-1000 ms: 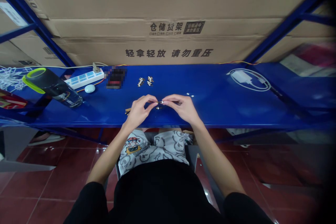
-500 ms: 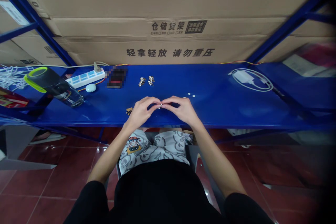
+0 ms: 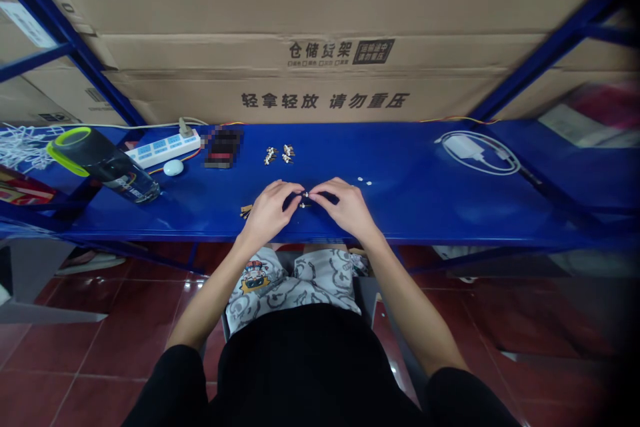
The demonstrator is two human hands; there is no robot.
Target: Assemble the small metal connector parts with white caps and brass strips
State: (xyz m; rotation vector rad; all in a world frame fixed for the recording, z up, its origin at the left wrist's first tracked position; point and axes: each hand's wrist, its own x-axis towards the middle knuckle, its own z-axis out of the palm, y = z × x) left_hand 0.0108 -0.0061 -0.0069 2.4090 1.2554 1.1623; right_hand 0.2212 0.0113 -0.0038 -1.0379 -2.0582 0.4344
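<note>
My left hand (image 3: 270, 211) and my right hand (image 3: 347, 208) meet above the blue steel shelf (image 3: 400, 220). Their fingertips pinch a tiny white-tipped part (image 3: 305, 195) between them, too small to identify. Just below it lies a small dark piece (image 3: 304, 205). Near my left hand are small brown pieces (image 3: 245, 211). Farther back sit two little clusters of similar parts (image 3: 271, 155) (image 3: 287, 154), and several white bits (image 3: 364, 181) lie beyond my right hand.
On the shelf stand a glass bottle with a green lid (image 3: 103, 165), a white power strip (image 3: 163, 150), a white oval object (image 3: 173, 167), a pixelated dark object (image 3: 223, 148) and a white charger with cable (image 3: 463, 145). Cardboard boxes fill the back.
My hands have drawn slightly apart since the earlier frames, and my fingers have shifted around the tiny part. The objects on the shelf have not moved.
</note>
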